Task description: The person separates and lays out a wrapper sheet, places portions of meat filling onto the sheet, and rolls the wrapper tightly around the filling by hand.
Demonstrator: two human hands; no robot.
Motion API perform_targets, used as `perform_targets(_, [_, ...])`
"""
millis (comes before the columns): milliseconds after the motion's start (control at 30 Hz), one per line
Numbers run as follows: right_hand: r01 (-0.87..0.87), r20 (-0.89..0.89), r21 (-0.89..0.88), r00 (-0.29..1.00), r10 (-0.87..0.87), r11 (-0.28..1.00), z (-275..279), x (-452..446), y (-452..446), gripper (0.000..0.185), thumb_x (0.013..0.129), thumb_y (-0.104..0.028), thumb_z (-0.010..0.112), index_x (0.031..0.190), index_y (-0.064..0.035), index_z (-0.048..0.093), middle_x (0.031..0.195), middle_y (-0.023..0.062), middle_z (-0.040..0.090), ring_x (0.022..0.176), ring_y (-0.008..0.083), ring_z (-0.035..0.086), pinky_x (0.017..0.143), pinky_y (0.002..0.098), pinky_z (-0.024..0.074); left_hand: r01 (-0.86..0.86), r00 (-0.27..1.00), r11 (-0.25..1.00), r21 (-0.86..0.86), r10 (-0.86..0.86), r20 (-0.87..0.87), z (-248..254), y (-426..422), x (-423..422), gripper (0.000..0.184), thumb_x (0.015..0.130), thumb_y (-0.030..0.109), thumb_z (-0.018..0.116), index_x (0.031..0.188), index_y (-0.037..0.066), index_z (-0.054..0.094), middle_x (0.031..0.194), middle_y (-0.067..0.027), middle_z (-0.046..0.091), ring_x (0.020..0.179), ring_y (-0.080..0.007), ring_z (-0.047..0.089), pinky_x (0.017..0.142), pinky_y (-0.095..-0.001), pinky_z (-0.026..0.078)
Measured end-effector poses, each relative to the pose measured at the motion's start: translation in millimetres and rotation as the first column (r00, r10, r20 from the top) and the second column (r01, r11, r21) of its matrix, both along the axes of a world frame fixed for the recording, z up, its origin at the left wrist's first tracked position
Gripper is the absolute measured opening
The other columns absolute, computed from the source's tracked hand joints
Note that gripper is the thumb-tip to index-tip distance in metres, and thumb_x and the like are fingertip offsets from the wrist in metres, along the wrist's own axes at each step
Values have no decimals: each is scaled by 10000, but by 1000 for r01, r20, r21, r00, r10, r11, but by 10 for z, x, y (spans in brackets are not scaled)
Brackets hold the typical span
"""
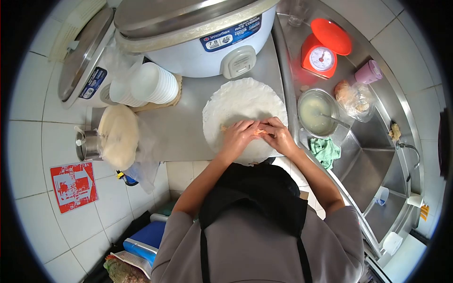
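A large white round wrapper [240, 96] with a ruffled edge lies on the steel counter, apparently one of a stack. Along its lower part runs a strip of orange filling [259, 132], mostly covered by my fingers. My left hand [239, 137] is closed there, fingers curled over the filling and the wrapper's near side. Right beside it, fingertips nearly touching, my right hand [278, 136] is bent around the right end of the same strip. The wrapper's near edge is partly hidden by my hands and apron.
Behind stands a big rice cooker [188, 52]; stacked white tubs [155, 85] are to the left, near a bag of pale wrappers [118, 137]. On the right are a metal bowl of pale liquid with a spoon [315, 111], green cloth [324, 152], red scale [321, 54] and sink [365, 172].
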State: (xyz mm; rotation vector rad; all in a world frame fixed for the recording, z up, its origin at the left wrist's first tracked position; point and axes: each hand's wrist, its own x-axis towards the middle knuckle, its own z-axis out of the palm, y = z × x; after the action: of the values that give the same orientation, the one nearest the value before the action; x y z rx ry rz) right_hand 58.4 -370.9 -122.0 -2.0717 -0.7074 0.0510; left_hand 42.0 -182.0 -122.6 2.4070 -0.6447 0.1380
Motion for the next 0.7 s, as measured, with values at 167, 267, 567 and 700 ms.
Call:
perform_targets(167, [154,19,46,988,-155,987,88,-73,60,347,699,-42,724,1031,17,645,1020,132,558,966,301,531,816,366,469,-39,996,998,-52,43,80,39,126,-38,423,716,172,712,1117,65,631,1010,-75,606,941,-260,564,810,-369,453])
perform_targets(267, [71,-10,-1,997,-71,998,-44,-16,-29,419,691,-91,747,1081,8,632,1016,137,549,974,308,522,824,368,461,-44,999,992,-120,43,-10,-64,291,-44,430,708,127,701,1127,73,623,985,-67,608,928,-260,558,815,-381,448])
perform_targets(567, [119,39,22,992,-120,993,314,-67,-219,373,725,-116,739,1066,-5,635,1041,139,553,978,287,539,811,369,470,-44,991,994,-102,30,-131,131,416,-118,435,756,173,720,1150,26,606,1125,-147,580,1028,-311,533,867,-361,445])
perform_targets(700, [593,308,163,728,-612,788,543,127,-1175,219,767,-37,679,983,-8,654,955,103,608,882,215,585,784,311,466,-21,999,989,-145,17,-28,420,115,143,366,800,147,689,1137,26,612,1137,-141,587,1040,-305,545,882,-352,444])
